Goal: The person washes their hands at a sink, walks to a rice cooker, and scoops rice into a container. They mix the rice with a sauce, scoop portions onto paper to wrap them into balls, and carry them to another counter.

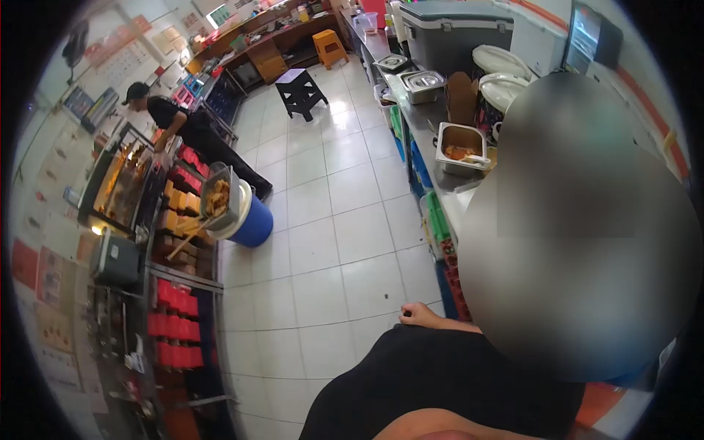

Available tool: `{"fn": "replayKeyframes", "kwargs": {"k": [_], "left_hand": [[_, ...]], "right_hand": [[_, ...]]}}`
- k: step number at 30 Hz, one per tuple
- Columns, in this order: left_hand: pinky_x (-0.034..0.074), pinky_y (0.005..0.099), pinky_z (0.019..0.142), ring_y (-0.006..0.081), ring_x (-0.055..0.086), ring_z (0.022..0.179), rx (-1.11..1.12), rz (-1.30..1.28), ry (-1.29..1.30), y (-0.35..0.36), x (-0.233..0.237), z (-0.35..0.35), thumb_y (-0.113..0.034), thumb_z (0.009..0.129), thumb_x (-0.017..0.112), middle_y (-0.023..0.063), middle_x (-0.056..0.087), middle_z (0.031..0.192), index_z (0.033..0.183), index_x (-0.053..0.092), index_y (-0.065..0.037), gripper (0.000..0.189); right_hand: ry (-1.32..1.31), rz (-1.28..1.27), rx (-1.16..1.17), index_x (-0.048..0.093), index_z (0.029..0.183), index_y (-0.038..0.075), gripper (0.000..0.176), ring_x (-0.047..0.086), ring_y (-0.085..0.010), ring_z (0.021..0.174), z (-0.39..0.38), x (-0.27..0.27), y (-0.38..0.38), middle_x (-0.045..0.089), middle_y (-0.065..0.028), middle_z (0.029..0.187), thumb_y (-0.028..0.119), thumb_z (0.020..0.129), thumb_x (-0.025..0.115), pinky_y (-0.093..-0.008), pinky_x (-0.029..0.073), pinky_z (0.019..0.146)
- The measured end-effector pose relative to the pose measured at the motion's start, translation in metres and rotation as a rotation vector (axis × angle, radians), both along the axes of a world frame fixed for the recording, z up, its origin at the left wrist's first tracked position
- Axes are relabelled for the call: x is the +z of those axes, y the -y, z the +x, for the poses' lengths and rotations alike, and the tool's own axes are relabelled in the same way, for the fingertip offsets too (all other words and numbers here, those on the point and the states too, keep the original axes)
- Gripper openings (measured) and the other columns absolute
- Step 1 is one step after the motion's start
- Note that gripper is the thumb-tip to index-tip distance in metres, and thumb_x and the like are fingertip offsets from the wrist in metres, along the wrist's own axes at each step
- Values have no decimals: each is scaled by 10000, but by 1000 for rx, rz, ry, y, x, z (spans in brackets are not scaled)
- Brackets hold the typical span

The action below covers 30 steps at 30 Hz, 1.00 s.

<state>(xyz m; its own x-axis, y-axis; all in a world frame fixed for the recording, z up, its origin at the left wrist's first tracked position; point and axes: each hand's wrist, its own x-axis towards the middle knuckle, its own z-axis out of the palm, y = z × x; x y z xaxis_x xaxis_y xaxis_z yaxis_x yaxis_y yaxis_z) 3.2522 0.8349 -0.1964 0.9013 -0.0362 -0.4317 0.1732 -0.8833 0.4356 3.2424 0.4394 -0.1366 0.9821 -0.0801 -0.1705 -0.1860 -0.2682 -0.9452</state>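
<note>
Neither my left hand nor my right hand shows in the view. Close in front, at the right, is a person in black clothing (455, 374), with the upper part covered by a large blur. A curled hand (419, 315) at the lower middle seems to belong to this person; what it holds, if anything, is too small to tell. Bare skin of an arm (433, 425) shows at the bottom edge. On the metal counter (429, 117) to the right sits a steel pan (460, 149) with reddish food in it.
Another person (183, 125) in a dark cap leans over a glass food case (121, 180) at the left. A tray of food (220, 198) rests on a blue barrel (253, 224). Farther back on the tiled floor (330, 220) stand a black stool (301, 92) and an orange stool (330, 48).
</note>
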Motion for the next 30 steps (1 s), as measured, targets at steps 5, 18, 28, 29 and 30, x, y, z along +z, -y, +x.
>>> {"fn": "replayKeyframes", "kwargs": {"k": [5, 18, 28, 29, 30], "left_hand": [[448, 383, 621, 308, 581, 669, -95, 7, 18, 0, 28, 111, -348, 788, 609, 171, 587, 697, 751, 573, -14, 338], [453, 403, 643, 331, 589, 724, -942, -266, 268, 335, 129, 461, -334, 838, 563, 199, 600, 752, 824, 566, 19, 353], [445, 316, 640, 239, 547, 707, -1447, -790, 339, 615, 277, 406, -148, 796, 619, 131, 568, 859, 899, 558, -9, 184], [446, 308, 629, 222, 550, 705, -1467, -809, 276, 621, 276, 393, -148, 787, 627, 119, 564, 858, 901, 559, -12, 191], [447, 307, 625, 213, 553, 712, -1460, -808, 172, 626, 269, 383, -147, 785, 627, 113, 562, 855, 905, 561, -16, 190]], "right_hand": [[-210, 26, 45, 544, 737, 25, 335, 582, -190, 648, 20, -9, 11, 593, -131, 677, 343, 734, 650, -334, 426, 579], [403, -1201, -1122, 559, 972, 45, 269, 527, -320, 881, 51, 264, 236, 543, -141, 955, 167, 739, 619, -389, 429, 773], [-846, -1421, -1383, 592, 910, 6, 224, 589, -419, 788, -125, 358, 452, 617, -216, 824, 186, 777, 594, -446, 487, 712], [-838, -1443, -1376, 592, 910, 6, 224, 589, -419, 788, -124, 368, 467, 617, -216, 824, 186, 777, 594, -446, 487, 712], [-669, -1444, -1533, 594, 893, 4, 214, 592, -407, 794, -111, 385, 471, 614, -226, 827, 178, 768, 606, -429, 490, 711]]}}
